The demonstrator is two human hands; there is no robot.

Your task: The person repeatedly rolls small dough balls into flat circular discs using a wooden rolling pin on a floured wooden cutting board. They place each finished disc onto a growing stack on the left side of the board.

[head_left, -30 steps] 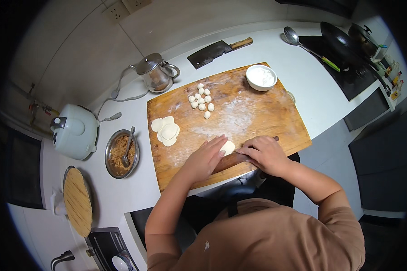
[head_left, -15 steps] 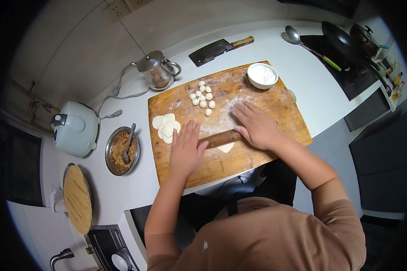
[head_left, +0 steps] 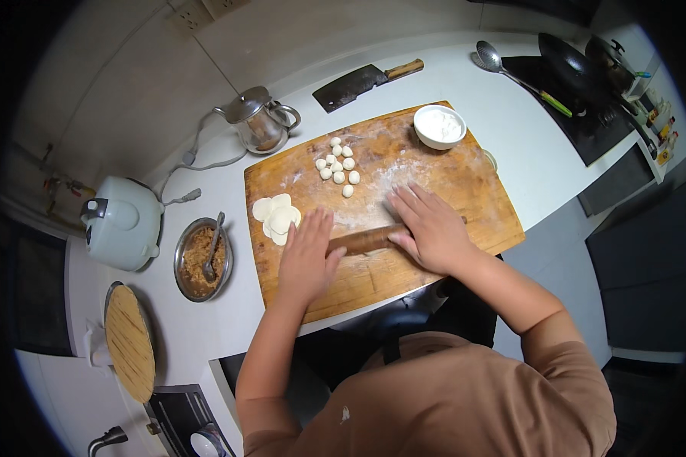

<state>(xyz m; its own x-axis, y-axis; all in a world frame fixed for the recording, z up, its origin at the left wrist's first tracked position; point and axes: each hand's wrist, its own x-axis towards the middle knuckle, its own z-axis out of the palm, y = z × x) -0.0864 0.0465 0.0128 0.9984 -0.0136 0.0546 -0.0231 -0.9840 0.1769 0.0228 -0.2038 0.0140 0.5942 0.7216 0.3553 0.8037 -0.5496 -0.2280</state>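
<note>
A brown wooden rolling pin [head_left: 364,240] lies across the near half of a floury wooden board [head_left: 335,293]. My left hand [head_left: 306,257] rests on its left end, fingers stretched forward and palm down. On the right end lies my right hand [head_left: 431,227], flat, with its fingers extended. Under the pin, only a thin pale edge of dough shows; the rest is hidden. Beside my left fingers is a small overlapping pile of round dough wrappers [head_left: 279,217]. Several small dough balls [head_left: 338,162] sit farther back on the board.
A white bowl of flour [head_left: 440,126] stands at the board's far right corner. Behind the board are a cleaver [head_left: 352,87] and a metal kettle [head_left: 258,122]. To the left are a steel bowl of filling [head_left: 203,260] with a spoon, a rice cooker [head_left: 122,223] and a round slatted tray [head_left: 129,343].
The rolling pin has come toward me under both hands, covering most of the dough piece that showed in front of it. The view has shifted slightly.
</note>
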